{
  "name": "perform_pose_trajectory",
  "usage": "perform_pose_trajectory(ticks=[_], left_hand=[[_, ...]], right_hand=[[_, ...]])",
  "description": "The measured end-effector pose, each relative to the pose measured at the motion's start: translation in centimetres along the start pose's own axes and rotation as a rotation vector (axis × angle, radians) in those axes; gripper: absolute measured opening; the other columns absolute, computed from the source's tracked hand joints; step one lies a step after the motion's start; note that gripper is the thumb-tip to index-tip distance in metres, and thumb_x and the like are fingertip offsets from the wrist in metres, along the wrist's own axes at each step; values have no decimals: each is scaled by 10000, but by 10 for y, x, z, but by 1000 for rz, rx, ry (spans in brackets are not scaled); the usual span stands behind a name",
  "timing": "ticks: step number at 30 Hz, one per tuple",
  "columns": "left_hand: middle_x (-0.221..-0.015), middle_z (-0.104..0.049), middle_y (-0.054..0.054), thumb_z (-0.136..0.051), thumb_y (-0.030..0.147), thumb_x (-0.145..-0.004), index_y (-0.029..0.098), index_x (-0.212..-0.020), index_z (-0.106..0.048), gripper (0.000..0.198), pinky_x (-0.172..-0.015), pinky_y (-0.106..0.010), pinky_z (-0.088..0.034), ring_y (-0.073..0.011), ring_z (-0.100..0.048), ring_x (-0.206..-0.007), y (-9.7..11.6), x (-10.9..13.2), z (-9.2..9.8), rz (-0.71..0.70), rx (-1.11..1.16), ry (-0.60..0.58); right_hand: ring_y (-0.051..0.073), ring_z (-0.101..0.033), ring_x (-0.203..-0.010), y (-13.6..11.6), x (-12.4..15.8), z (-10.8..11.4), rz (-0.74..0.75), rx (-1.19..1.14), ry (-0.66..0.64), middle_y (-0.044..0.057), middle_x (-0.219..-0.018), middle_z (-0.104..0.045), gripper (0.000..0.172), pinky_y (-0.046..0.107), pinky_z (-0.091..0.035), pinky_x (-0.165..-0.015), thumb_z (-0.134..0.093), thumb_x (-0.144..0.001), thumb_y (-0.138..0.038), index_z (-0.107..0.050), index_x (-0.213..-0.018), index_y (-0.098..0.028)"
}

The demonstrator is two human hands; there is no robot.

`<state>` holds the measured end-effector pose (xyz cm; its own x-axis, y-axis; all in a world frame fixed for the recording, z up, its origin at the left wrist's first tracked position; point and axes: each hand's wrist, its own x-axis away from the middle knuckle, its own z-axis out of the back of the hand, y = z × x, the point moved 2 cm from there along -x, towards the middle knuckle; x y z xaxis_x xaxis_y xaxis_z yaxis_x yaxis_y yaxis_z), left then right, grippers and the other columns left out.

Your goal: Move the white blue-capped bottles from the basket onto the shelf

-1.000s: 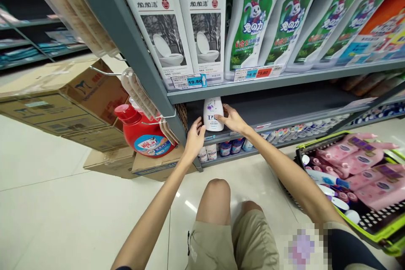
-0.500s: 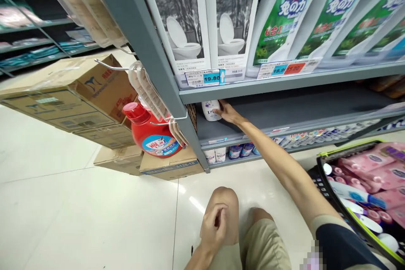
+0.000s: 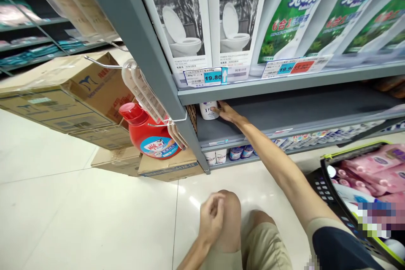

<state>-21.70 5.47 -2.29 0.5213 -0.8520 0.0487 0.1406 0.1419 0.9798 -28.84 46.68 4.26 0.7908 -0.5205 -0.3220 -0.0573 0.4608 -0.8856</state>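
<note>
My right hand (image 3: 228, 112) is stretched to the left end of the grey shelf (image 3: 284, 107), its fingers closed around the right side of a white bottle (image 3: 209, 112) with dark lettering. The bottle stands upright on the shelf, and its top is hidden under the shelf above. My left hand (image 3: 211, 216) is by my knee, fingers curled in a loose fist with nothing visible in them.
White toilet-cleaner boxes (image 3: 177, 21) and green-labelled bottles (image 3: 291, 17) fill the upper shelf. A red detergent jug (image 3: 148, 133) stands on cardboard boxes (image 3: 95, 93) at the left. A black basket (image 3: 329, 185) of pink packages is at the right.
The view has shifted slightly. My right hand stays at the white bottle, which keeps its place on the shelf. My left hand has risen a little beside my knee.
</note>
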Motion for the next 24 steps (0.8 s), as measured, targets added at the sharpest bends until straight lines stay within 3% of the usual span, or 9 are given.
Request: perform_pose_trajectory(ticks=[2, 4, 6, 8, 11, 14, 17, 24], left_hand=[[-877, -705, -48, -586, 449, -1026, 283, -1029, -741, 227, -789, -376, -557, -240, -671, -824, 44, -49, 3, -163, 0, 36], [-1129, -737, -100, -589, 410, -1032, 264, -1114, -755, 235, -1055, -436, -526, -291, -678, -1130, 87, -112, 4, -348, -6, 86], [-1311, -696, -121, -597, 346, -1024, 237, -1232, -726, 268, -1193, -451, -437, -303, -608, -1321, 113, -180, 3, -448, -20, 207], [-1429, -640, -145, -563, 273, -1021, 203, -1302, -687, 315, -1239, -430, -386, -288, -562, -1402, 118, -241, 4, -449, -29, 398], [-1440, -650, -202, -509, 211, -1015, 132, -1321, -666, 353, -1231, -423, -383, -290, -575, -1408, 99, -305, 9, -236, 11, 648], [-1258, -744, -230, -451, 226, -1029, 78, -1184, -728, 350, -1120, -430, -481, -304, -688, -1237, 75, -334, 13, -113, 57, 682], [-1116, -791, -198, -485, 303, -1034, 86, -1087, -769, 362, -1019, -402, -540, -292, -738, -1101, 61, -342, 13, -101, 93, 658], [-1185, -799, -182, -571, 447, -1017, 91, -1213, -766, 451, -988, -386, -571, -274, -744, -1102, 45, -352, 7, -89, 199, 633]], right_hand=[[327, -506, -1506, 4, -1, -1, 13, -7, 11, 145, -1608, -543, 860, 523, -409, -1271, -706, -930, -664, -441, -1619, -221], [334, -535, -1478, 7, -3, -1, 20, -12, 33, 159, -1582, -567, 861, 524, -422, -1259, -713, -917, -672, -471, -1598, -203], [334, -591, -1420, 10, -5, -1, 19, -15, 47, 163, -1531, -613, 835, 520, -442, -1240, -718, -912, -673, -517, -1561, -189], [326, -642, -1355, 12, -7, 0, 19, -25, 43, 161, -1482, -653, 802, 511, -471, -1214, -721, -908, -677, -558, -1521, -185], [323, -662, -1327, 17, -8, 3, 14, -9, 8, 158, -1481, -655, 797, 505, -502, -1181, -743, -889, -683, -578, -1499, -197], [334, -651, -1343, 26, -7, 7, 19, 88, -26, 161, -1478, -659, 787, 523, -492, -1187, -763, -885, -668, -586, -1492, -200], [332, -664, -1326, 33, -5, 10, 47, 136, -31, 158, -1435, -689, 735, 524, -498, -1178, -743, -915, -648, -603, -1482, -203], [309, -689, -1306, 35, -3, 9, 43, 124, -16, 137, -1462, -683, 733, 501, -512, -1172, -704, -948, -648, -567, -1538, -236]])
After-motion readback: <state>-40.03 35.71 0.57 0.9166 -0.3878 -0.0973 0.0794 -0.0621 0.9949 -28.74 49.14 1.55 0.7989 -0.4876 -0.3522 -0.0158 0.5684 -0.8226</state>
